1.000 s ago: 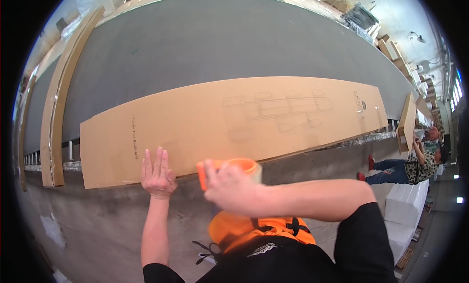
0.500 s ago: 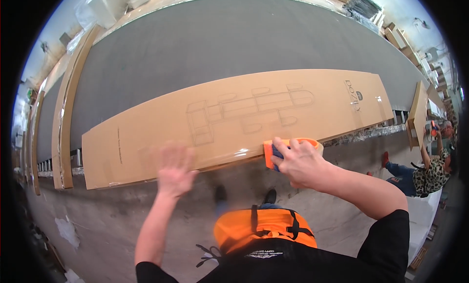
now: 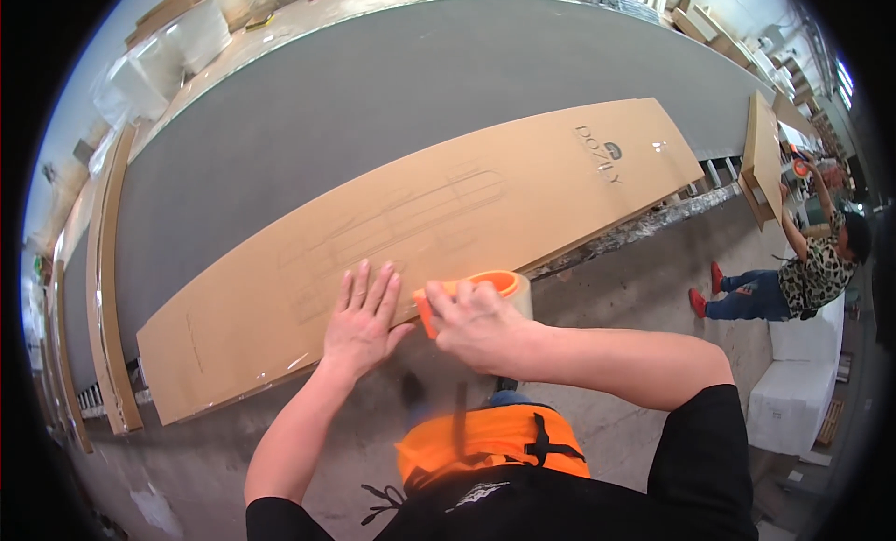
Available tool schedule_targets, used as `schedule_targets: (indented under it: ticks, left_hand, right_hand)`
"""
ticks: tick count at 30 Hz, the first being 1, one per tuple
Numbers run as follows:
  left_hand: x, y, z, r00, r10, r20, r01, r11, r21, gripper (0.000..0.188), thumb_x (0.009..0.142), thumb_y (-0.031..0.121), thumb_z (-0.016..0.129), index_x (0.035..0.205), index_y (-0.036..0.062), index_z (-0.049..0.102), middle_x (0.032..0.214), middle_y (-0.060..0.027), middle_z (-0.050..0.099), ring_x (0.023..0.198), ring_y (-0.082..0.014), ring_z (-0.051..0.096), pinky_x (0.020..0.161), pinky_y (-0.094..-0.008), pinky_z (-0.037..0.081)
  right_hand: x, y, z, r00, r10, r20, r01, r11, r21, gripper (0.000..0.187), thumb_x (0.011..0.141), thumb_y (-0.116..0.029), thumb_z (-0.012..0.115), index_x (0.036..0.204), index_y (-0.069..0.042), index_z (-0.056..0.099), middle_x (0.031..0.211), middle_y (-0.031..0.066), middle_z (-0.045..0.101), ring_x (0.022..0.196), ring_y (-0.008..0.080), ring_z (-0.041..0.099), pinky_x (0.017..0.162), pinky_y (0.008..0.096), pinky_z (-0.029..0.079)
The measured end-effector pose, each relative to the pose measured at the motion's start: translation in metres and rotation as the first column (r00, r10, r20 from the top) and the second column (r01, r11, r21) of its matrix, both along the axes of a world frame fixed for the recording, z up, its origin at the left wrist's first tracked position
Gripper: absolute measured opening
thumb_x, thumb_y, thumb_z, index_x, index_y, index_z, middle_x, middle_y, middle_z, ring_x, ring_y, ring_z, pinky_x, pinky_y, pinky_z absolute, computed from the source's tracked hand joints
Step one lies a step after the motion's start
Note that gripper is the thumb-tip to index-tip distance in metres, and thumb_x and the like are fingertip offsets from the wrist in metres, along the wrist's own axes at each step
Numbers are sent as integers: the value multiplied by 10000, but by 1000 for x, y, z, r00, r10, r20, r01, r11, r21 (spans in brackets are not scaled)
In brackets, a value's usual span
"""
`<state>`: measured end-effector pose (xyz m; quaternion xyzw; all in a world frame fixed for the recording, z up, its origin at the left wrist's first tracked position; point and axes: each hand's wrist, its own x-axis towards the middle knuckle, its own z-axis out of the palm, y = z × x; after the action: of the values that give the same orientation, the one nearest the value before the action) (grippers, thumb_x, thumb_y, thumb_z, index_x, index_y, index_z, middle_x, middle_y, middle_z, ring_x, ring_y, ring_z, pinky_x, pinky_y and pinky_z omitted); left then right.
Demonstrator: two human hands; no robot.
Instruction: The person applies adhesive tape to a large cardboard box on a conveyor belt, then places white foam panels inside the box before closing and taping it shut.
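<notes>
A long flat brown cardboard box (image 3: 439, 233) lies along the near edge of a wide grey table (image 3: 373, 102). My left hand (image 3: 362, 319) presses flat on the box near its front edge, fingers spread. My right hand (image 3: 476, 324) grips an orange tape dispenser (image 3: 485, 289) with a roll of clear tape, held at the box's near edge just right of my left hand. A shiny strip of tape shows along the box edge to the left.
Another cardboard box (image 3: 763, 154) leans at the table's right end. A person in a patterned top (image 3: 812, 261) crouches at the right beside white blocks (image 3: 793, 392). Long boards (image 3: 107, 270) lie at the left. Concrete floor (image 3: 187, 466) is below me.
The view has shifted along the box. My right hand with the dispenser has come back next to my left hand, which now presses flat on the box's front edge.
</notes>
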<state>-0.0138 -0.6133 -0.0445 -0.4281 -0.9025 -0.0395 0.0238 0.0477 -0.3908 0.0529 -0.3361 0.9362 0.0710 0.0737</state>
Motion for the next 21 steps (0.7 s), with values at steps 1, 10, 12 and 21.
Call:
schedule_targets:
  ticks: [1, 10, 12, 21]
  left_hand:
    - [1, -2, -1, 1000, 17, -4, -17, 1000, -24, 797, 876, 546, 607, 1465, 43, 416, 1574, -101, 336, 1471, -376, 243, 1207, -522, 172]
    - [5, 1, 10, 999, 51, -8, -51, 991, -121, 830, 862, 539, 635, 1461, 12, 406, 1573, -137, 324, 1482, -383, 206, 1212, -523, 145]
    - [7, 2, 12, 999, 52, 15, -49, 989, -136, 828, 874, 527, 627, 1471, 7, 384, 1580, -150, 304, 1487, -390, 188, 1213, -523, 137]
    - [-2, 187, 14, 986, -167, 20, 167, 985, -49, 599, 992, 408, 465, 1504, 112, 371, 1572, -121, 333, 1474, -382, 221, 1212, -527, 125]
  right_hand:
    - [1, 8, -1, 1000, -6, -6, 6, 1000, -4, 491, 678, -180, 697, 1120, 27, 639, 1112, 184, 539, 803, 259, 626, 591, 345, 511]
    - [14, 212, 16, 908, -420, 17, 406, 866, -291, 174, 770, -199, 656, 907, -103, 705, 818, 115, 659, 822, 251, 666, 710, 388, 524]
    - [16, 243, 24, 964, -256, -68, 256, 967, -7, 260, 730, -184, 700, 979, -116, 729, 1066, 107, 643, 908, 243, 651, 751, 384, 521]
    - [21, 248, 7, 985, -165, -51, 170, 978, 123, 359, 636, -124, 731, 982, -30, 724, 1316, 180, 534, 989, 292, 628, 750, 388, 531]
